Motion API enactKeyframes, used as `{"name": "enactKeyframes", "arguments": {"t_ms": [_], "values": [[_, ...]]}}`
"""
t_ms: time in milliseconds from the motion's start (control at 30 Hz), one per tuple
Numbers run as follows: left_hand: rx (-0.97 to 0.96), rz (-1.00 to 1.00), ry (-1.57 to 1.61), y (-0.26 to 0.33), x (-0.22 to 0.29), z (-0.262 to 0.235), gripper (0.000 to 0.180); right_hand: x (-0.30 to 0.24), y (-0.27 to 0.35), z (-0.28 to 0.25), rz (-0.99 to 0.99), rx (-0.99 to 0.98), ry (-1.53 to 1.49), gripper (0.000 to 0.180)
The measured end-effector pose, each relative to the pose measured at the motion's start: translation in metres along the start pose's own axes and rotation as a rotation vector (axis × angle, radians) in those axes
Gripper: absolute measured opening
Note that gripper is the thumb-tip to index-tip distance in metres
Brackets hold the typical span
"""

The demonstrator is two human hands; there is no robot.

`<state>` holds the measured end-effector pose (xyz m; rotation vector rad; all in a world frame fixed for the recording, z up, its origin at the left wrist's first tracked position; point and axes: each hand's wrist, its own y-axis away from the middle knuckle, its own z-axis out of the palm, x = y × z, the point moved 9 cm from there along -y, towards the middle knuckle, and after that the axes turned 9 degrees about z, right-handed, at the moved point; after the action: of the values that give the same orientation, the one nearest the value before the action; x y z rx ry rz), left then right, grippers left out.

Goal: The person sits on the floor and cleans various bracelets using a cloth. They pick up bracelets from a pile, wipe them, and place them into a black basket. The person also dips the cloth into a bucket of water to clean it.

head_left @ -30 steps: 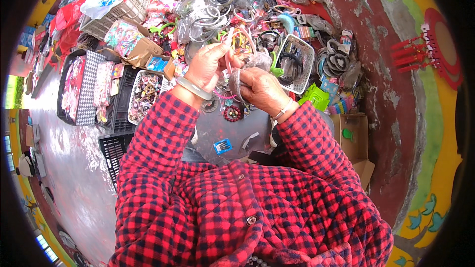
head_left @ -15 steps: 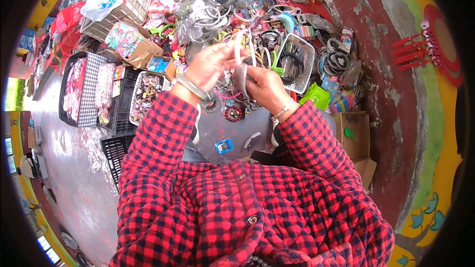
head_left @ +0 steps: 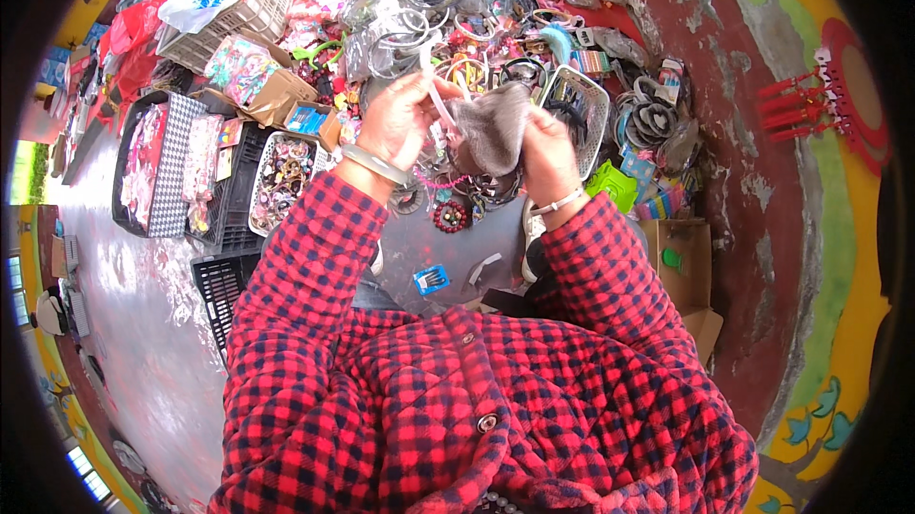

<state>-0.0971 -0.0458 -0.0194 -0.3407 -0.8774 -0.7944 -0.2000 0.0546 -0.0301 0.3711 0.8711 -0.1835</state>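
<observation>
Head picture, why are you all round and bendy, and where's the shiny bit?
Head view: the fisheye blackens the corners and bows the red wall at right; head view: pale glare shines off the floor at left.

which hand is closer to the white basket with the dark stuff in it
Right. The right hand, gripping the grey cloth, is just left of the white basket in the picture; the left hand is much farther left, beyond the cloth.
</observation>
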Motion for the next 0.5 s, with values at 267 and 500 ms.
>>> {"name": "enactKeyframes", "arguments": {"t_ms": [267, 500], "values": [[-0.112, 0.131, 0.175, -0.004, 0.015, 0.011, 0.028, -0.021, 0.001, -0.036, -0.131, 0.119, -0.227, 0.022], [-0.520, 0.034, -0.748, 0.016, -0.021, 0.046, 0.026, -0.011, -0.005, -0.041, -0.088, 0.113, -0.141, 0.025]]}}
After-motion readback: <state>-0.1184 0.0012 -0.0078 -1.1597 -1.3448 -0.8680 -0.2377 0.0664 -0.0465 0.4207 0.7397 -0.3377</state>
